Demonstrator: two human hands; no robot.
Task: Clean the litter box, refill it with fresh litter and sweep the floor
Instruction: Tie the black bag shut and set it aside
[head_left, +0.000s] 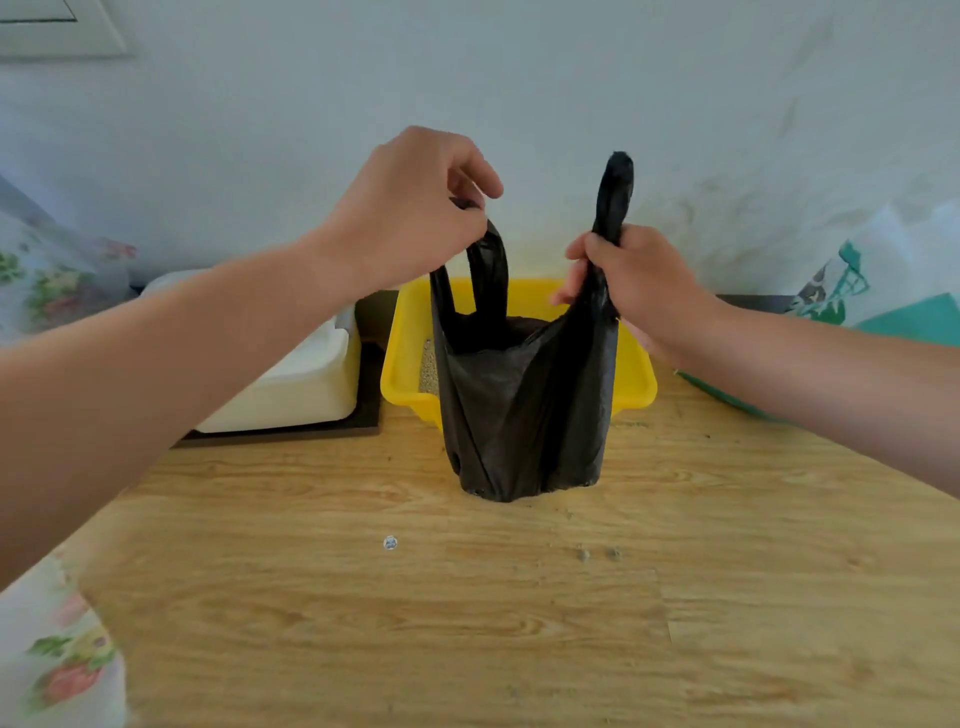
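Note:
A black plastic bag (524, 410) stands upright on the wooden floor (467, 597), its bottom bulging. My left hand (410, 218) pinches the bag's left handle loop from above. My right hand (639, 280) grips the right handle, whose end sticks up above my fist. Right behind the bag sits a yellow litter box (408, 358) against the wall, with a strip of grey-beige litter (428, 366) showing inside; the bag hides most of its interior.
A white plastic container (296, 384) rests on a dark mat (369, 395) left of the yellow box. Floral fabric (47, 270) lies at the far left, a teal and white bag (883, 296) at the right. Small crumbs (597, 553) dot the floor.

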